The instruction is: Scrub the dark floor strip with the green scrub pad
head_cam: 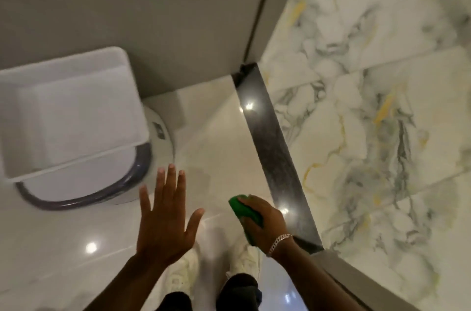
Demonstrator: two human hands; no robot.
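Your right hand (265, 221) gripped the green scrub pad (246, 211), just left of the dark floor strip (275, 147), which ran lengthwise away from you. Your left hand (163, 216) hung spread and empty, the toilet (74, 119) beyond it.

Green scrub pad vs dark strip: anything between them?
Head view: only the right hand gripping the green scrub pad and pale floor tile before the dark strip.
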